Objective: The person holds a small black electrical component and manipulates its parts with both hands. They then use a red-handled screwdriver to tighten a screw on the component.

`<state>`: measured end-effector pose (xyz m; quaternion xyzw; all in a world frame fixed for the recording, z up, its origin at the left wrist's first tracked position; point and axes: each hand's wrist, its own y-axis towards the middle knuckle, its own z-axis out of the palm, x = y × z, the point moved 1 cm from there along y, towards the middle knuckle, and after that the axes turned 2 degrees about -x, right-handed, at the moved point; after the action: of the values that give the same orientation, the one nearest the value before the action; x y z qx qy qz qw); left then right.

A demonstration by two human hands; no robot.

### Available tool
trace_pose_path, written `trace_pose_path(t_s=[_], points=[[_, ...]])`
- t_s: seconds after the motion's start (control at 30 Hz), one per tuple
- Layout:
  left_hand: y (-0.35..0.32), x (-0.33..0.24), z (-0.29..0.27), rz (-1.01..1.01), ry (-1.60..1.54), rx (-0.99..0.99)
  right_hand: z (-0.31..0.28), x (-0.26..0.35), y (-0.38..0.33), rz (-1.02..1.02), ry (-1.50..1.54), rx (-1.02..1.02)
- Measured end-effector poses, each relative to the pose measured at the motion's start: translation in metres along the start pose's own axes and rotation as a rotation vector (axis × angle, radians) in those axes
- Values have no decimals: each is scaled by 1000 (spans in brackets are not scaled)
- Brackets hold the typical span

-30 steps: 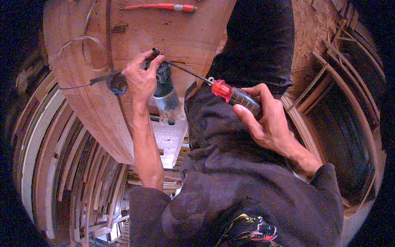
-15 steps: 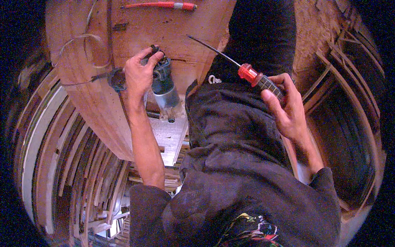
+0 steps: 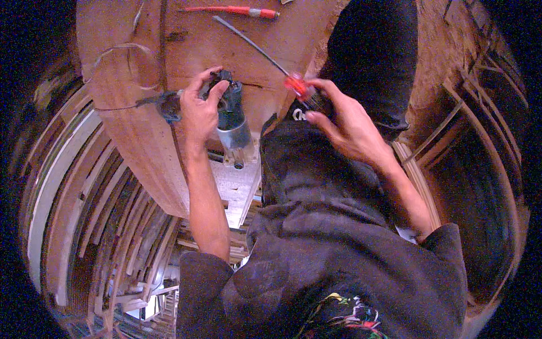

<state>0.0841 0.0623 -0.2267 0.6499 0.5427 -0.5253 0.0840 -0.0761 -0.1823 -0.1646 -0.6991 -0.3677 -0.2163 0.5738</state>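
A power tool (image 3: 232,135) with a dark upper body, a silver band and a clear base stands on the wooden board, its top end uncovered. My left hand (image 3: 199,113) is closed beside that end, pinching a small black part (image 3: 226,75) between thumb and fingers; whether the part is still joined to the tool is unclear. My right hand (image 3: 353,127) grips a screwdriver (image 3: 296,86) with a red and dark handle, blurred by motion. Its long shaft points to the far left, and the tip is apart from the power tool.
At the far edge lies a red, slim tool (image 3: 245,11) with a silver band. A loop of cable (image 3: 127,46) and a dark blue piece (image 3: 170,108) sit left of my hand. Stacked wood strips (image 3: 70,226) fill the left; a dark-clothed leg (image 3: 367,62) is at the right.
My right hand has swung left with the screwdriver, bringing it nearer the power tool. The left hand keeps its pinch on the black part, and the whole view has shifted slightly.
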Motion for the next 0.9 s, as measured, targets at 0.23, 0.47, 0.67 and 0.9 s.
trace_pose_path(t_s=[0.23,0.47,0.67,0.9], points=[[-13,11,-2,-35,-63,-70,42,-2,71,-245,-392,-259],[-24,3,-3,-71,-154,-68,61,-9,94,-437,-690,-550],[-29,4,-4,-64,-146,-59,94,0,82,-428,-182,-417],[-36,14,-3,48,-250,-45,121,-2,93,-142,74,-368]])
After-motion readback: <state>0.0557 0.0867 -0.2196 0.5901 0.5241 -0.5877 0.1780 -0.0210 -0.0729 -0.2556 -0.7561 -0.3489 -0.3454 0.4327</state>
